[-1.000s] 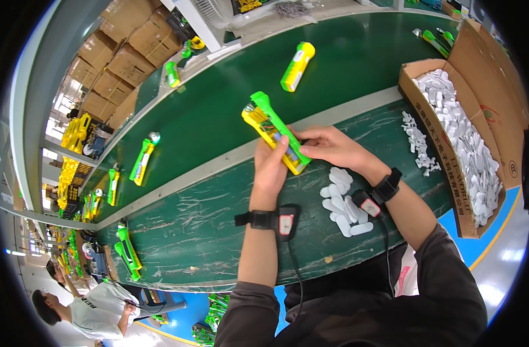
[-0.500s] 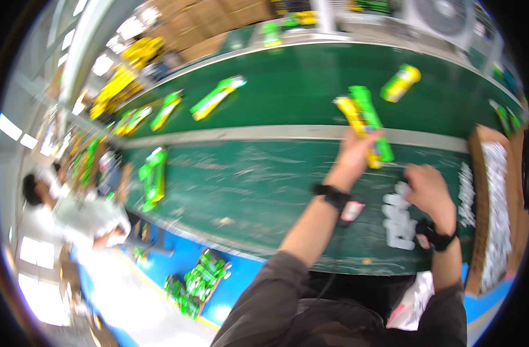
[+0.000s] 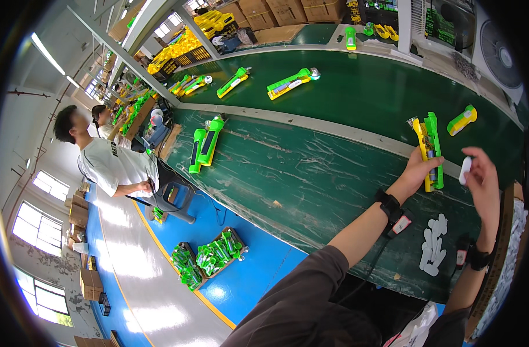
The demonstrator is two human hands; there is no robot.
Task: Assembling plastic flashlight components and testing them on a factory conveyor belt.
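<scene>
Flashlight (image 3: 437,141), green and yellow, sits open in the grip of the left hand (image 3: 416,172), past the white pile (image 3: 432,246) on the table (image 3: 311,191). The right hand (image 3: 484,182) pinches one white piece (image 3: 465,170), also past the pile.

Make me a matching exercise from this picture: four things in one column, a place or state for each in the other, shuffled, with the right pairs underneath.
Things
1. Left hand
2. Right hand
3. Loose white pieces
4. Two flashlights with dark panels

Places and states
A. Lying on the worktop between the person's two forearms
B. Side by side toward the worktop's left end
C. Holding a yellow-and-green flashlight
D. Holding one white oval piece

Right pairs
1-C, 2-D, 3-A, 4-B
</scene>
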